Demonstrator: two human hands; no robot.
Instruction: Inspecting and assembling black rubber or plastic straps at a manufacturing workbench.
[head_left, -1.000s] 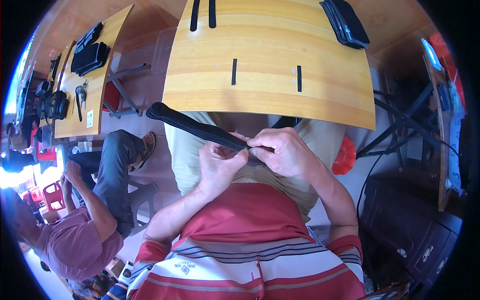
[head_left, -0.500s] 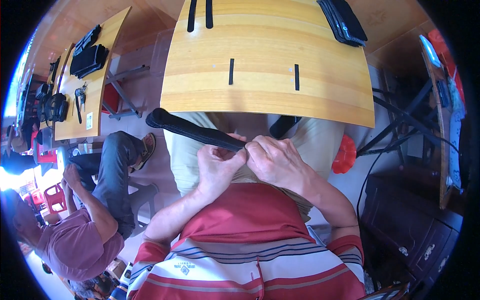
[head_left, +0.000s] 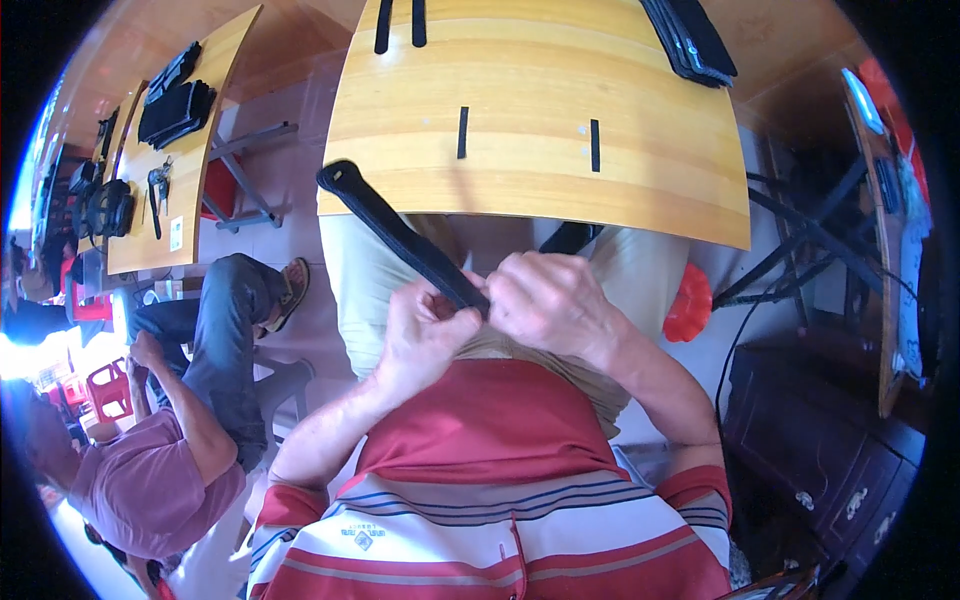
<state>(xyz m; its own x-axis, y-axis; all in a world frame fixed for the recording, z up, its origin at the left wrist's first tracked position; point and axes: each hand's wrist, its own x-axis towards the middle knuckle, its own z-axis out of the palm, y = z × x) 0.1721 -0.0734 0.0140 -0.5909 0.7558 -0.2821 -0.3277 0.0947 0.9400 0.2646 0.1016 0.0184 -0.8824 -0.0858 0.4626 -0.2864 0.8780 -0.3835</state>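
Note:
A long, narrow black fabric strap (head_left: 398, 236) with a rounded, folded-over far end slants up and left from my hands, above my lap. That far end overlaps the table's near left corner in the picture. My left hand (head_left: 425, 325) is closed on the near end, its thumb lying along the fabric. Right beside it, my right hand (head_left: 550, 305) is closed at the same end, knuckles up. Its fingertips are mostly hidden, but they seem to pinch the strap's tip.
On the wooden table (head_left: 530, 75) lie two short black strips (head_left: 595, 146), two longer black straps (head_left: 418, 22) and a stack of black fabric pieces (head_left: 690, 45). A person (head_left: 165, 450) sits at the left by another table (head_left: 190, 150). A red stool (head_left: 688, 305) stands beside my right leg.
The strap's far end has swung up and away, from beside the table's corner to over its edge. Both hands keep hold of the near end, and my right hand has turned slightly.

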